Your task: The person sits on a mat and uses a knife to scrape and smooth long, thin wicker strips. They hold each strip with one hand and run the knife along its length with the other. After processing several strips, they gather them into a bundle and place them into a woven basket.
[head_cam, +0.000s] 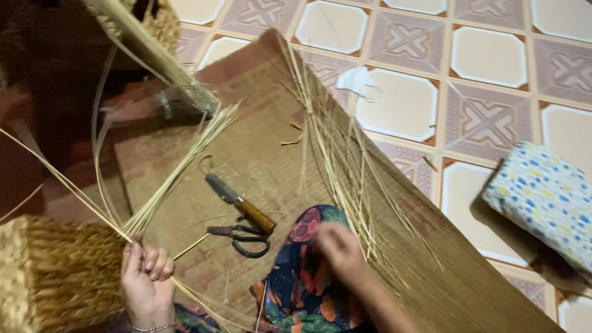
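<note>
My left hand (145, 274) is closed around a bundle of pale straw strands (179, 169) that fans up and to the right over a brown woven mat (259, 142). A woven basket (52, 271) stands right beside that hand at the lower left. My right hand (340, 250) rests blurred on my flower-patterned knee (302, 277), its fingers reaching into loose straw (336, 160) lying along the mat's right side. Whether it grips any strand I cannot tell.
A knife with a wooden handle (242, 203) and black scissors (240, 237) lie on the mat between my hands. Another woven piece (185, 98) and a blurred hand are at upper left. A dotted cushion (546, 197) lies right, on patterned floor tiles (487, 117).
</note>
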